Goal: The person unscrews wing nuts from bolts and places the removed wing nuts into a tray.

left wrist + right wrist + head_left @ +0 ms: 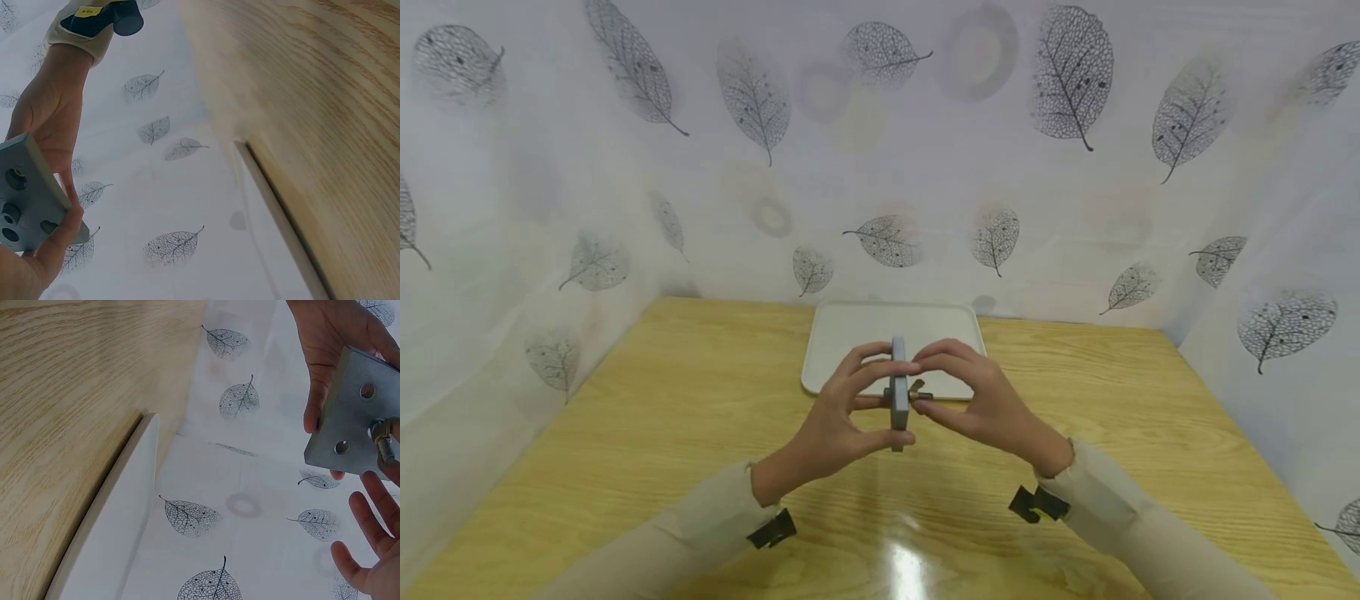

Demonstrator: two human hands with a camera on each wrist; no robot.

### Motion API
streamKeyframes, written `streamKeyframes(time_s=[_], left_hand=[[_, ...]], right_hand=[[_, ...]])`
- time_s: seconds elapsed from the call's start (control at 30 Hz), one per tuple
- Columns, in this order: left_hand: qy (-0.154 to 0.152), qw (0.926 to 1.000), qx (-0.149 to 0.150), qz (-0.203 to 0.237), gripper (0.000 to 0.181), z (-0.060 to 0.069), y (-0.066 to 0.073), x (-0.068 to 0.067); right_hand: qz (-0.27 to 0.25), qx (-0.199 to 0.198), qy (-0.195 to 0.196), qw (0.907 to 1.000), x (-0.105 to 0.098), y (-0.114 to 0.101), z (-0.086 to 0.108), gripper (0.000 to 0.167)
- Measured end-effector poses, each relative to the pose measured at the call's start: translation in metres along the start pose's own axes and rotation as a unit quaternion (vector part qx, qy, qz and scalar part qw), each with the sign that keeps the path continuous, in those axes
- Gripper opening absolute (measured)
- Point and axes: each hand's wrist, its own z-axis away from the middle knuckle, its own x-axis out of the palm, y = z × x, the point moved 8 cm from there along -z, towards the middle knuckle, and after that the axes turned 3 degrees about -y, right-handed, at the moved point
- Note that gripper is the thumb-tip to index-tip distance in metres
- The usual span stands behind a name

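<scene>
My left hand [831, 417] holds a grey metal plate [900, 412] upright on edge by its rims, thumb below and fingers above. Several round holes show in the plate [350, 428]. A bolt passes through it; the hex-socket bolt head [10, 214] is on the left face, and the threaded end sticks out to the right. On that thread sits a brass-coloured wing nut [917, 387]. My right hand [992, 400] has its thumb and index finger curled at the wing nut, pinching it. Fingers partly cover the nut in the right wrist view.
Behind the hands, a white tray [827, 329] lies on the wood-grain table [700, 375]. A pale curtain [910, 167] with leaf prints hangs at the back and both sides. Black straps are on both sleeves.
</scene>
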Motion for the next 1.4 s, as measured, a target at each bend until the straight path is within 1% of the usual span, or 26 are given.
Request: streamKeyframes(time_s=[0.2,0.3,0.4,0.47,0.53,0.73,0.83,0.93,1.07,1.17,1.23,1.3,1.4], left_hand=[[0.0,1.0,0.001,-0.002,0.061,0.0,0.001,0.0],[0.0,1.0,-0.004,-0.005,0.061,0.0,0.001,0.0],[0.002,1.0,-0.007,-0.006,0.062,0.001,-0.001,0.0],[0.003,1.0,-0.007,-0.005,0.063,0.001,-0.001,-0.001],[0.004,0.9999,-0.008,-0.004,0.063,0.001,-0.002,-0.001],[0.004,0.9999,-0.011,-0.003,0.062,0.001,-0.005,0.0],[0.003,0.9999,-0.012,-0.003,0.062,0.002,-0.006,0.0],[0.003,0.9999,-0.012,-0.004,0.062,0.002,-0.006,0.0],[0.001,0.9999,-0.013,-0.003,0.062,0.002,-0.005,0.001],[0.001,0.9999,-0.013,-0.002,0.062,0.002,-0.005,0.001],[0.001,0.9999,-0.011,-0.001,0.062,0.003,-0.004,0.001],[0.002,0.9999,-0.011,0.0,0.063,0.003,-0.005,0.001],[0.004,0.9999,-0.013,-0.002,0.063,0.003,-0.005,0.0]], right_hand=[[0.006,0.01,-0.014,0.9998,0.004,0.004,0.002,0.035],[0.006,0.004,-0.013,0.9999,0.004,0.004,0.003,0.031],[0.004,-0.006,-0.007,1.0,0.002,0.002,0.003,0.025],[0.003,-0.016,-0.001,0.9999,0.001,0.0,0.003,0.022],[0.003,-0.029,0.003,0.9996,-0.001,-0.003,0.004,0.023],[0.01,-0.086,0.005,0.9963,0.0,-0.012,0.006,0.022],[0.013,-0.103,0.012,0.9945,-0.001,-0.014,0.007,0.02],[0.015,-0.101,0.019,0.9946,-0.003,-0.015,0.006,0.02],[0.023,-0.075,0.019,0.9968,-0.003,-0.012,0.002,0.025],[0.049,-0.065,0.009,0.9966,-0.002,-0.011,0.001,0.032],[0.085,-0.078,0.0,0.9933,0.0,-0.013,0.0,0.033],[0.133,-0.099,-0.006,0.9861,0.003,-0.016,0.0,0.033],[0.198,-0.139,-0.002,0.9703,0.006,-0.022,0.001,0.032]])
